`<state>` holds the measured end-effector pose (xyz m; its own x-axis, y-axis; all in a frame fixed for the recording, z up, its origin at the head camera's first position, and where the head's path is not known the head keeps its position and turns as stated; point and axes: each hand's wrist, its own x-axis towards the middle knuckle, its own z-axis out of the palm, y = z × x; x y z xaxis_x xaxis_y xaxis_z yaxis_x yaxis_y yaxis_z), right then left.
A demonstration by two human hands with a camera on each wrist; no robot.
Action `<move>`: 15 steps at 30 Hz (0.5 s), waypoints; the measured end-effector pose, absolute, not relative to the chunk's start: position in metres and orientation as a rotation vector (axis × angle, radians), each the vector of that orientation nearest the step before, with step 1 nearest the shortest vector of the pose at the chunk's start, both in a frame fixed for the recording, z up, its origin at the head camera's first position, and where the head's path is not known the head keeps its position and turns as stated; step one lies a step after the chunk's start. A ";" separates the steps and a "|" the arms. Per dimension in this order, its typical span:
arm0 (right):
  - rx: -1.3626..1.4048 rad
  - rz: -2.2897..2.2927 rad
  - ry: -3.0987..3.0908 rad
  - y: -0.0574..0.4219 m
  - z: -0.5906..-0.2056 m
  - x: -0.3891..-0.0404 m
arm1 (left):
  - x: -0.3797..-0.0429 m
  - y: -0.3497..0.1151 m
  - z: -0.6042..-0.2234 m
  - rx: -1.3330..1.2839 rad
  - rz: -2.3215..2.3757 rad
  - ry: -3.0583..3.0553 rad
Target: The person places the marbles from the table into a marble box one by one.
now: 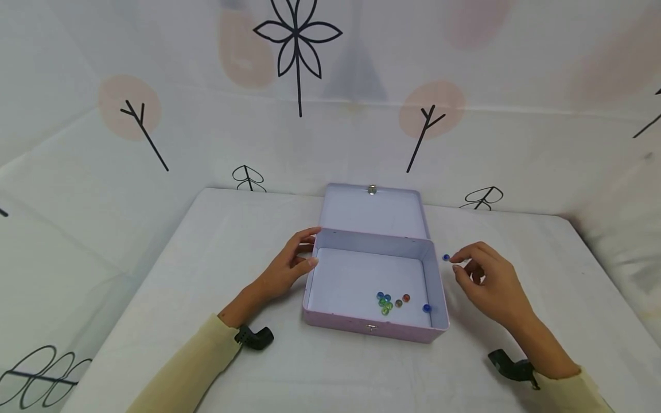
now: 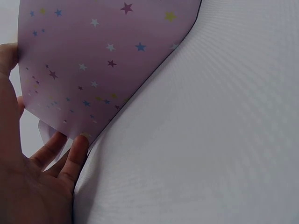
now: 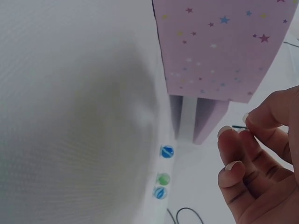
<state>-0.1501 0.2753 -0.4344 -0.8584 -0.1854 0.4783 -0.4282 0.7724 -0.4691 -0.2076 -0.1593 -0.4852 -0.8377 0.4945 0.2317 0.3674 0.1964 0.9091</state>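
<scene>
A lilac tin box (image 1: 361, 328) with its hinged lid (image 1: 374, 212) raised stands on the white table. Inside lie several glass marbles: blue ones, green ones, a red one (image 1: 406, 297) and a greyish one. My left hand (image 1: 284, 269) rests its fingers and thumb against the box's left side, near the back corner. To the right of the box, my right hand (image 1: 488, 281) hovers with bent fingers; I see nothing held between them. Near its fingertips in the head view is a blue marble (image 1: 446, 257). The right wrist view also shows a green marble (image 3: 163, 179) and a blue-and-white marble (image 3: 160, 192) on the table.
A white cloth with plant drawings (image 1: 296, 57) hangs behind the table and along its sides. Each wrist carries a black camera mount, one (image 1: 254, 338) on the left and one (image 1: 511, 366) on the right. The lid leans back toward the cloth.
</scene>
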 end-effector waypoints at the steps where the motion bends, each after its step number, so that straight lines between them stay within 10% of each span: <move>1: 0.461 0.816 -2.562 0.276 -0.436 -0.151 | -0.208 -0.159 -0.486 0.850 1.728 2.340; 15: 0.440 0.783 -2.673 0.288 -0.446 -0.157 | -0.209 -0.160 -0.487 0.858 1.736 2.333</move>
